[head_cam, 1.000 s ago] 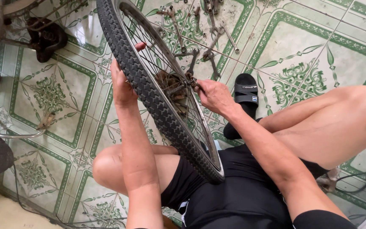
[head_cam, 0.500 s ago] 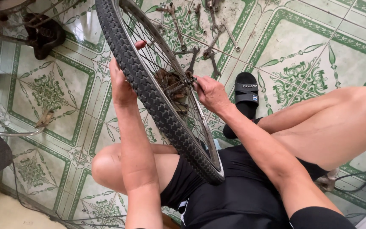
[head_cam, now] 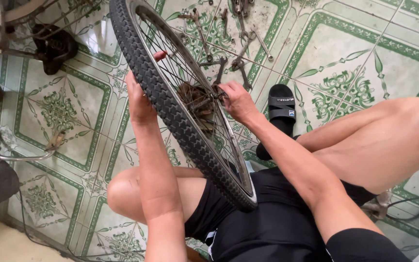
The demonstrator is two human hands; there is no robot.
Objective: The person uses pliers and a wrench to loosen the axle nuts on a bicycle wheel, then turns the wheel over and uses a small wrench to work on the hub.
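On the green patterned tile floor, the bicycle wheel stands upright between the knees. The left hand grips its tyre; the right hand pinches at the rusty hub.

wheel top: cut off | left hand fingers: behind tyre
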